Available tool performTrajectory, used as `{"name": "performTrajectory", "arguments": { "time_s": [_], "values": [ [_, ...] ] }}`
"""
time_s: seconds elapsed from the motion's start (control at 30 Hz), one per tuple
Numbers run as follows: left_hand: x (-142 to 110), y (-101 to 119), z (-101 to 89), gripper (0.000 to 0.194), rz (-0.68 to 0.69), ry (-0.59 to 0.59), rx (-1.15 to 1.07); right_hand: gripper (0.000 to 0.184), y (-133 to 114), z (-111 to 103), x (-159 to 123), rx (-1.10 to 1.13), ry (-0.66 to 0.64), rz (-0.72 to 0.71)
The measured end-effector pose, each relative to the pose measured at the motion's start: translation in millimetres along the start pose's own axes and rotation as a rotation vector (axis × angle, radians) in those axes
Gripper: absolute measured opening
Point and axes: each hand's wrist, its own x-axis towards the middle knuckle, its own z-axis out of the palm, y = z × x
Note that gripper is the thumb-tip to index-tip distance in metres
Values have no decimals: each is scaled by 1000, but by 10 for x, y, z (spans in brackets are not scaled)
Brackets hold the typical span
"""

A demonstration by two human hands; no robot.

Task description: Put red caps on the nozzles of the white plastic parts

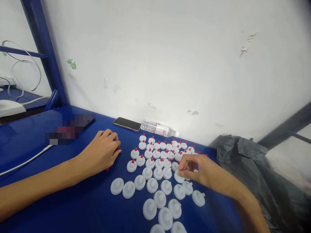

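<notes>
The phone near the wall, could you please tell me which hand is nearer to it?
Left. The left hand is in front of the phone, slightly to its left; the right hand is farther off to the right, among the white discs.

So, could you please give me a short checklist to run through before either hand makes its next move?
1. Right hand at a white disc: ok, its thumb tip is at one among the rows; how firm the grip is, cannot tell.
2. Left hand free: cannot tell, its palm is hidden; a small red piece shows beside it.
3. Red tips on the back discs: ok on those in plain sight.
4. Red tips on the front discs: not ok, their stems are bare.
5. Bottle and phone apart from both hands: ok, both lie by the wall.
</notes>
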Motion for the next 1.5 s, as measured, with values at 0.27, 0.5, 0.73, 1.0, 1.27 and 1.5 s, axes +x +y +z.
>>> {"name": "performTrajectory", "arguments": {
  "time_s": [0.27, 0.5, 0.73, 1.0, 1.27, 1.5],
  "values": [
    [7, 18, 24, 10, 20, -17, -86, 22, 38, 40, 80, -41, 28, 7],
    [30, 137, -173, 9, 61, 116, -275, 13, -84, 188, 143, -88, 72, -145],
    [-39, 299, -342, 19, 212, 362, -556, 12, -285, 182, 71, 226, 243, -173],
    [-144, 431, -376, 11, 162, 287, -809, 26, -495, 676, 195, -28, 420, -440],
    [-186, 510, -384, 16, 296, 296, -800, 34, -577, 801, 234, -317, 586, -650],
    [-188, 527, -393, 19, 315, 281, -803, 32, -568, 846, 239, -239, 570, -639]
  ]
}}
